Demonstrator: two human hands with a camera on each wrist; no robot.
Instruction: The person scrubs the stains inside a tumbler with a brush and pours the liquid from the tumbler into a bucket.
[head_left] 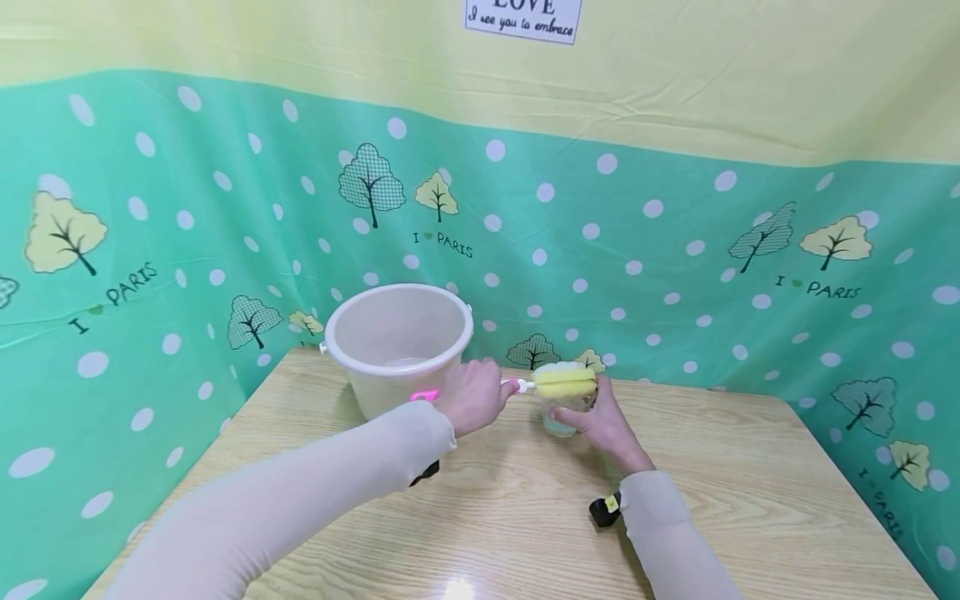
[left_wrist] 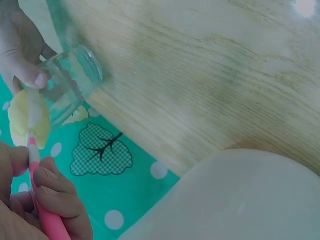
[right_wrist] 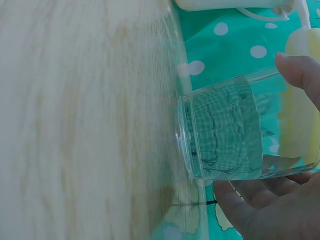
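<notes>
The left hand grips a yellow-headed brush near the clear glass that the right hand holds.

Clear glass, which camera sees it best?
The right wrist view: the clear glass looks biggest there, with its base and see-through side plain. The left wrist view shows it smaller, partly covered by the right hand. The head view shows it tiny, partly hidden behind the yellow sponge brush and that hand.
</notes>
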